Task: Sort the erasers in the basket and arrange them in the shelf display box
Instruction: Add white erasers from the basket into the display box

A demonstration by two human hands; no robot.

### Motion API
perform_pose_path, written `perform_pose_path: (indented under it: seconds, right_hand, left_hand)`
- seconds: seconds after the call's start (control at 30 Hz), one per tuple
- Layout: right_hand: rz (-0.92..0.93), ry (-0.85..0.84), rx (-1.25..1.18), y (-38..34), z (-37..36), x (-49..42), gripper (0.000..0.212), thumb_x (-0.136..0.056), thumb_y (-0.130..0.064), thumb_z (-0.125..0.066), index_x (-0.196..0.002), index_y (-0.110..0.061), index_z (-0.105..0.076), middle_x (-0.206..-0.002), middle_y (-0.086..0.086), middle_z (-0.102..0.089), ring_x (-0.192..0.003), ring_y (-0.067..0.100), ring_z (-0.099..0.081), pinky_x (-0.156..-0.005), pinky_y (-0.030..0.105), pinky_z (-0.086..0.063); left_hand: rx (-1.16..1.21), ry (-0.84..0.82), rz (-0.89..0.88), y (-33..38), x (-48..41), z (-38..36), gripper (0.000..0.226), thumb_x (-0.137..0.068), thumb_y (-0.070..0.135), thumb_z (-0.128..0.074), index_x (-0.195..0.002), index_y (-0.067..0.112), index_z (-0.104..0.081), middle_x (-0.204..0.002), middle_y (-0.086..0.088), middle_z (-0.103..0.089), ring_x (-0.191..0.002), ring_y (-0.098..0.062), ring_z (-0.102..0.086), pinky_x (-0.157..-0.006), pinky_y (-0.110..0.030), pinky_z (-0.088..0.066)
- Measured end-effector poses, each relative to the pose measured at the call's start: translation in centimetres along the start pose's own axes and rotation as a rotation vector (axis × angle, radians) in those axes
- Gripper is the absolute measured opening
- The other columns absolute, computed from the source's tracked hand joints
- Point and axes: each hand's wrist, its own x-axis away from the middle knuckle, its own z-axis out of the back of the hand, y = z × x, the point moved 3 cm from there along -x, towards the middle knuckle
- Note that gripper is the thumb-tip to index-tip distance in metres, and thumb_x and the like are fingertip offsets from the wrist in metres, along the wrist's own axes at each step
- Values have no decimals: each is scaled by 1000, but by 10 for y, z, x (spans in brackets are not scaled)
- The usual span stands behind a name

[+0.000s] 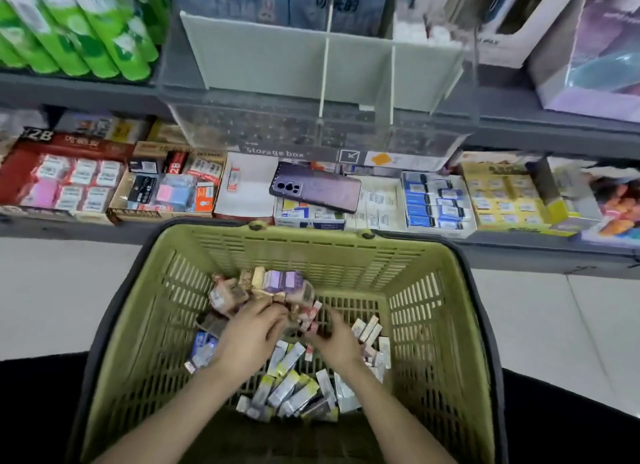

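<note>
Both hands reach down into the green basket (446,325).
The left hand (249,335) curls its fingers around a bundle of wrapped erasers (266,287) at the far end. The right hand (336,342) is blurred, so its grip cannot be told. More erasers lie loose on the basket floor. The clear divided display box (263,65) sits on the shelf above.

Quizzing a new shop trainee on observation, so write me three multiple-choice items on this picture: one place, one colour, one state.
1. Where does the phone lie? A on the floor; B across stock boxes on the lower shelf; C in a hand.
2. The basket's colour? A red; B olive green; C blue.
3. The white display box left of the phone is: A nearly empty; B heaped full; C lidded.
Answers: B, it rests on the boxes' tops; B, its slotted walls are olive green; A, only one eraser shows inside.
</note>
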Motion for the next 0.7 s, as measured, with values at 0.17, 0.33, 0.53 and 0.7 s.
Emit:
perform_pose_path:
  seconds: [0.17, 0.33, 0.53, 0.7]
  right_hand:
    - [10, 32, -64, -4, -21, -43, 66, -78, -55, -66, -136, -44, -35, -117, 4, -58, -104, 27, -60, -75, 31, -47]
    - [42, -39, -185, 9, -25, -53, 69, -69, -49, -71, -129, -57, -38, -127, -2, -58, -107, 20, -61, -87, 39, -52]
    - [7, 95, 80, 3, -22, -56, 72, -81, -50, -65, -143, -43, -28, -131, 8, -45, -104, 27, -60, -63, 25, -38]
    - [15, 196, 129, 4, -23, -47, 59, -85, -38, -59, -138, -47, -34, -114, 3, -50, -86, 23, -62, -56, 24, -36]
  left_hand:
    - [35, -17, 140, -7, -10, -27, 26, -78, 7, -70, -103, 12, -70, -94, -8, -69, -83, -29, -64, -69, -35, -55]
    - [-101, -141, 98, -14, -17, -43, 46, -70, 9, -76, -112, 25, -68, -85, -9, -64, -75, -31, -61, -58, -34, -54]
    - [-251, -246, 65, -12, -28, -51, 61, -91, 17, -53, -142, 41, -32, -113, -10, -53, -103, -30, -49, -76, -33, -46]
    - [-131, -276, 147, -19, -28, -55, 56, -95, 28, -45, -144, 45, -24, -127, 1, -49, -115, -22, -41, -91, -29, -40]
